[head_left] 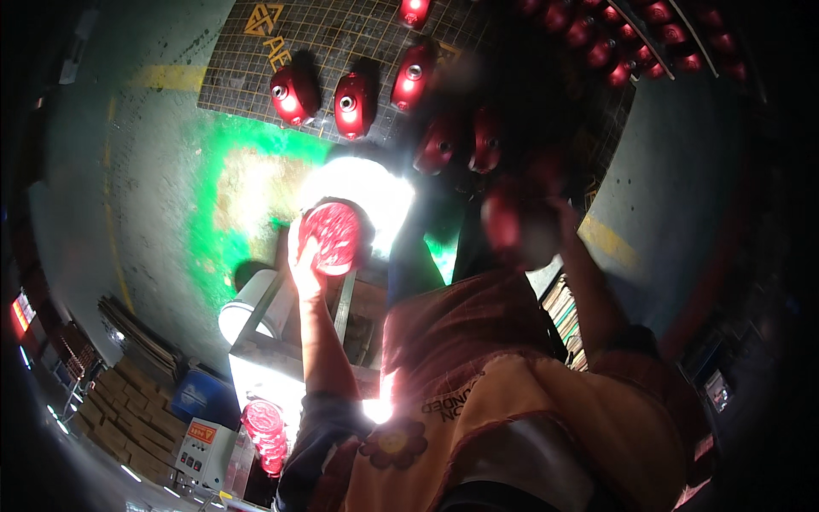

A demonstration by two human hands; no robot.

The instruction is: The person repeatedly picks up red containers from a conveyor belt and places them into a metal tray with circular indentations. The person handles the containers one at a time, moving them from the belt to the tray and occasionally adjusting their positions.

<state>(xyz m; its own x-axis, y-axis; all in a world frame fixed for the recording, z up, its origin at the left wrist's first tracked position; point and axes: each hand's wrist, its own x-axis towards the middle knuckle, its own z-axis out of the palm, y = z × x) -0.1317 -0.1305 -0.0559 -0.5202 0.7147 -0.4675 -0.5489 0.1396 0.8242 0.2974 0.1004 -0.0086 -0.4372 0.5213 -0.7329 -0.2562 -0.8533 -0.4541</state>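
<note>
My left hand (304,260) grips a round, flat-faced red disc (333,235) by its left edge, thumb across its face. Just beyond it lies a patch of glaring white light. On the right, my right hand (563,229) is closed at the side of a rounded dark red shell (505,220), smeared by motion and in shadow; most of its fingers are hidden. Ahead of my hands, several glossy red rounded bodies with metal ring fittings, such as this red body (351,106), stand apart on a dark gridded mat (247,72).
A metal-framed stand (256,328) with a white cylinder (243,320) is beside my left forearm. Lower left are a stack of red discs (266,435), a control box (205,450), a blue bin (203,394) and stacked cardboard (128,418). More red bodies (601,51) fill a rack far right.
</note>
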